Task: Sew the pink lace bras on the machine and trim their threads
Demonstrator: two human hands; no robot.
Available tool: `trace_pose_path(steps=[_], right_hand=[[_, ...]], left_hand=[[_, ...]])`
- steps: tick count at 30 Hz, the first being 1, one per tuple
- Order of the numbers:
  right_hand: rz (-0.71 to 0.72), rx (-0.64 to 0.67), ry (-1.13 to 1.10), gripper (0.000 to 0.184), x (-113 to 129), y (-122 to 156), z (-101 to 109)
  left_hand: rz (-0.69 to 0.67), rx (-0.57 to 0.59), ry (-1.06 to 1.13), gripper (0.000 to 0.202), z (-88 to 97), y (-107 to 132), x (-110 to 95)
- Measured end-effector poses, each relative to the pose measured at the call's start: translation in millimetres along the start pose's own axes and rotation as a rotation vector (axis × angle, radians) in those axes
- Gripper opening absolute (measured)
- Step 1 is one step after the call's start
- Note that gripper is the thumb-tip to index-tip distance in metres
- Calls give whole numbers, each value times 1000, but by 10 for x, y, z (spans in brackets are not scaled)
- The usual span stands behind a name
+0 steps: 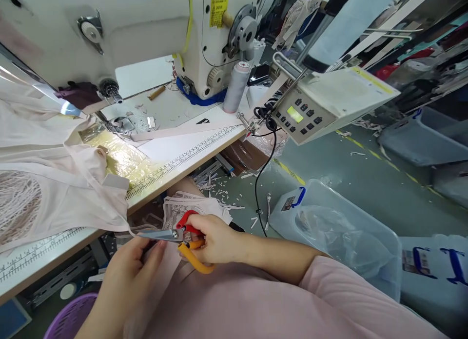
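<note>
My right hand [221, 239] is closed around the scissors [163, 234], which have one red handle and one orange handle. Their blades point left, just above the fingers of my left hand [133, 270]. That hand is closed in a pinch on a thin pale strap [126, 226] running down from the pale pink garment [73, 202] at the table edge. Whether the blades touch the strap I cannot tell. White lace pieces [183, 207] lie on my lap behind the scissors.
A sewing machine [153, 31] stands on the table, whose front edge carries a printed ruler [190, 151]. To its right are a thread cone [237, 88] and a control box [310, 112]. A clear plastic bin [285, 207] and a purple basket [69, 319] flank me.
</note>
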State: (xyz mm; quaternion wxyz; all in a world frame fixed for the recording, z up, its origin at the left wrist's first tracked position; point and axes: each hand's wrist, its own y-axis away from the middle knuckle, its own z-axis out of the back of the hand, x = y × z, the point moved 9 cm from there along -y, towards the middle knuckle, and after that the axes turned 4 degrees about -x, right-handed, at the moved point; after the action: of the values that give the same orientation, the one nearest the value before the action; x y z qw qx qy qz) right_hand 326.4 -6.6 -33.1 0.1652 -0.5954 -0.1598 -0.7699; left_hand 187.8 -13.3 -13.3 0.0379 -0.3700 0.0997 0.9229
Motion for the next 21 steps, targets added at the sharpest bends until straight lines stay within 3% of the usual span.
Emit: trace_pose_path(steps=[4,7,11,16,19,21], right_hand=[[43,-99,-65,25,54,-19,102],[150,-62,-127,21,147,-49,55],[177,-77,-88,20,213,-89,50],[365,-139,-51,26,709,-73,237],[445,-150,-35,27,988,-32,327],[444,-167,-16,25,1052,-12,349]], left_hand=[[22,-81,35,27,171,-12,-107],[50,-86,89,22,227,-5,-178],[126,-77,235,25,261,35,-158],[163,-60,459,33,359,103,-189],[119,-147,599,30,477,147,-273],[98,-228,676,31,516,187,-278]])
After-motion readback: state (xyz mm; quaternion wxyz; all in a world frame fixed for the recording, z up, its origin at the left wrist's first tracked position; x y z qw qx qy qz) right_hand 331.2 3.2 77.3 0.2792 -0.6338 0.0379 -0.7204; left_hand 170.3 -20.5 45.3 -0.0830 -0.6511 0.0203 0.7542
